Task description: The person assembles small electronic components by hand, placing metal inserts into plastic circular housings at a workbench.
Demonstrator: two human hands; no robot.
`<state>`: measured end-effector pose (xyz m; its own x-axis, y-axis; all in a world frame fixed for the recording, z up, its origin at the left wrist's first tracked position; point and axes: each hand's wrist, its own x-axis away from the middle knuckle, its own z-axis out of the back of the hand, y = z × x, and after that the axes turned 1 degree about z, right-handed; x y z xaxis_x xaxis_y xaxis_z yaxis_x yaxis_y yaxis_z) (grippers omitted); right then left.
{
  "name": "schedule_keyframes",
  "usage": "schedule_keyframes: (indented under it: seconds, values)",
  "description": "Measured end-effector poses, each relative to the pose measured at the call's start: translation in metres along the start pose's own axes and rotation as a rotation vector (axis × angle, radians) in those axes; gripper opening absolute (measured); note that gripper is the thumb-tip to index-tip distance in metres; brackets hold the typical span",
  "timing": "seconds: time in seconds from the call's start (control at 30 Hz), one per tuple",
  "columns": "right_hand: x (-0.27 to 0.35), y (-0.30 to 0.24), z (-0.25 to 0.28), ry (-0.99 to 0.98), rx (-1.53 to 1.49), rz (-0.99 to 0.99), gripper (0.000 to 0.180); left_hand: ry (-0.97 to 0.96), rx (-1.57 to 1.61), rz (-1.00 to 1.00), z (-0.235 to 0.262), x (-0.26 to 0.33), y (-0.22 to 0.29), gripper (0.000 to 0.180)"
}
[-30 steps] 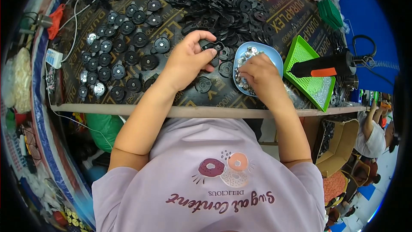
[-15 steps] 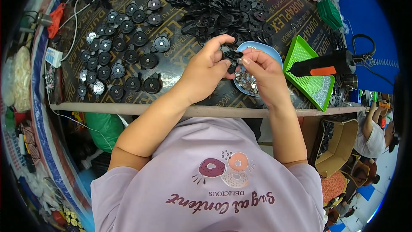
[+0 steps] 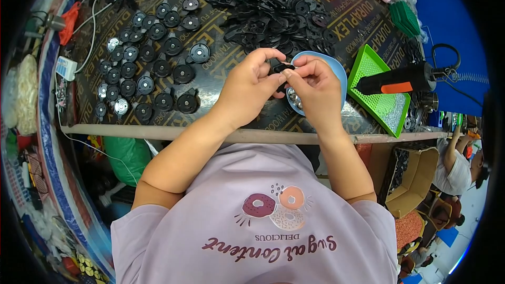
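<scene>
My left hand [image 3: 247, 87] and my right hand [image 3: 313, 87] meet above the near edge of the dark table [image 3: 221, 81]. Together they pinch one small black plastic disc part [image 3: 280, 67] between the fingertips. Right under my hands sits a light blue dish [image 3: 336, 71] holding small shiny metal pieces [image 3: 292, 96]. To the left, several black discs with metal centres [image 3: 152, 68] lie in rows on the table. A big loose heap of black plastic parts [image 3: 273, 10] covers the far side.
A green tray [image 3: 381, 92] stands right of the dish, with a black and orange power tool [image 3: 405, 79] lying across it. A wooden strip [image 3: 158, 131] edges the table. An open cardboard box [image 3: 415, 181] sits low right, with another person [image 3: 463, 160] beyond it.
My left hand picked a black part off the table and brought it right. My right hand left the blue dish and rose to meet it; both now hold the part.
</scene>
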<state>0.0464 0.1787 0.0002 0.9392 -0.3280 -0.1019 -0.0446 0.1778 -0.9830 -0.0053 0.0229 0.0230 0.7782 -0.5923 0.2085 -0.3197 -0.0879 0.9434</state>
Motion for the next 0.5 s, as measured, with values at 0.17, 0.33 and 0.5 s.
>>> schedule_keyframes:
  seconds: [0.17, 0.33, 0.5]
  values:
    - [-0.018, -0.015, 0.016, 0.035, -0.172, -0.181, 0.007, 0.030, 0.077, 0.055, 0.012, -0.005, 0.004, 0.029]
    - [-0.023, 0.001, 0.051, -0.204, 0.629, 0.164, 0.013, 0.099, 0.157, 0.125, 0.031, -0.007, 0.001, 0.030]
    - [-0.017, 0.004, 0.045, -0.189, 0.813, 0.296, 0.013, 0.106, 0.274, 0.154, 0.030, -0.007, -0.011, 0.030]
